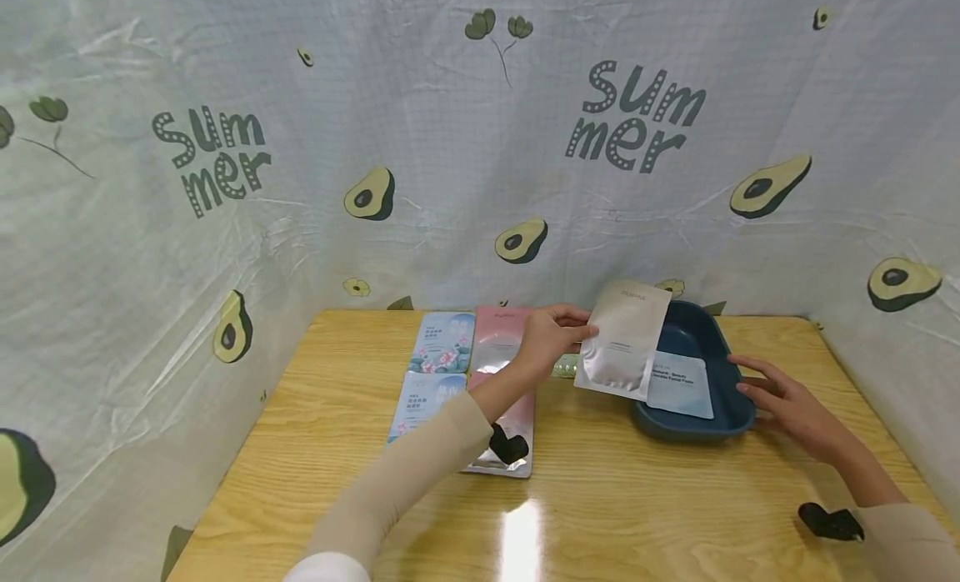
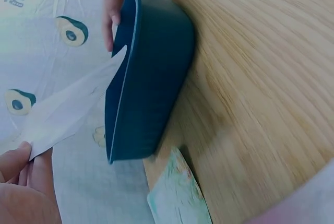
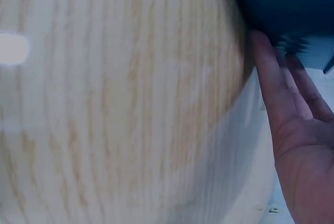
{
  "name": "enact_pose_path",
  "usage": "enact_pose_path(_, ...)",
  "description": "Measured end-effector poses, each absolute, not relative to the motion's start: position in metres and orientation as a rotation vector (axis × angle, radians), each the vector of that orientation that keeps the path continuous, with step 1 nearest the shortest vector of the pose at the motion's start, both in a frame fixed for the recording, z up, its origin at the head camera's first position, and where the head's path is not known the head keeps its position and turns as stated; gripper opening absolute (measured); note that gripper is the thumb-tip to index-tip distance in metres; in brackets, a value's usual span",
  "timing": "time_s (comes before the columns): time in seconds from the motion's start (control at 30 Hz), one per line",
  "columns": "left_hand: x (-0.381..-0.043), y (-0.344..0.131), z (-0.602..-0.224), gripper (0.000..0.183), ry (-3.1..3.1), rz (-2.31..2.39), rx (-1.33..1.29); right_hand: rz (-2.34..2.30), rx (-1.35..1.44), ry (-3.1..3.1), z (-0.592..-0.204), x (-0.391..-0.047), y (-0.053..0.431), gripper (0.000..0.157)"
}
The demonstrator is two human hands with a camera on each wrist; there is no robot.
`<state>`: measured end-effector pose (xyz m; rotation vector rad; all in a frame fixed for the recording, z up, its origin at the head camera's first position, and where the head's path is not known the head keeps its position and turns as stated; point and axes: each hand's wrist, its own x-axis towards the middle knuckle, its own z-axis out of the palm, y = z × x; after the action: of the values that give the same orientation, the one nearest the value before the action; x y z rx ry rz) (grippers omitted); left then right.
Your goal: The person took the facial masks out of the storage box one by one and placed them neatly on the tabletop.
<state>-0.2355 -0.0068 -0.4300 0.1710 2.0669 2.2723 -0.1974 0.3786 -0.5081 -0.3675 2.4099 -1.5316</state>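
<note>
My left hand (image 1: 552, 336) pinches the left edge of a pale silver face mask packet (image 1: 626, 336), held upright over the left side of a dark blue plastic basin (image 1: 738, 403). Inside the basin leans a light blue and white packet (image 1: 681, 388), partly covered by the held one. At the basin's right side is my right hand (image 1: 798, 415), its fingers nearly straight and touching the rim and outer wall. In the left wrist view the held packet (image 2: 73, 104) appears nearly edge-on, its far corner overlapping the basin's rim (image 2: 130, 78).
Left on the wooden table (image 1: 600, 499) lie two blue floral packets (image 1: 442, 344) in a column, beside pink packets (image 1: 502, 328) partly hidden by my left arm. A green patterned packet (image 1: 565, 366) lies behind the held one. A printed curtain (image 1: 435, 132) hangs behind the table.
</note>
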Motion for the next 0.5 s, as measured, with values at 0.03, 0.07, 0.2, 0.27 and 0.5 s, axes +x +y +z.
enact_pose_path(0.03,-0.235,-0.011,-0.43,0.019,2.07,2.274,0.17,-1.517,-0.366,2.424,-0.507,-0.198,0.379,0.058)
enact_pose_path(0.07,-0.234,-0.015,-0.43,0.018,2.076,2.273,0.17,-1.503,-0.361,2.436,-0.506,-0.198,0.378,0.058)
enact_pose_path(0.2,-0.229,-0.03,-0.433,0.019,2.097,2.258,0.15,-1.481,-0.363,2.461,-0.504,-0.199,0.379,0.057)
enact_pose_path(0.27,-0.227,-0.037,-0.436,0.02,2.105,2.25,0.13,-1.484,-0.363,2.462,-0.504,-0.199,0.379,0.057)
enact_pose_path(0.5,-0.22,-0.053,-0.445,0.023,2.078,2.256,0.018,-1.482,-0.366,2.462,-0.504,-0.199,0.378,0.056)
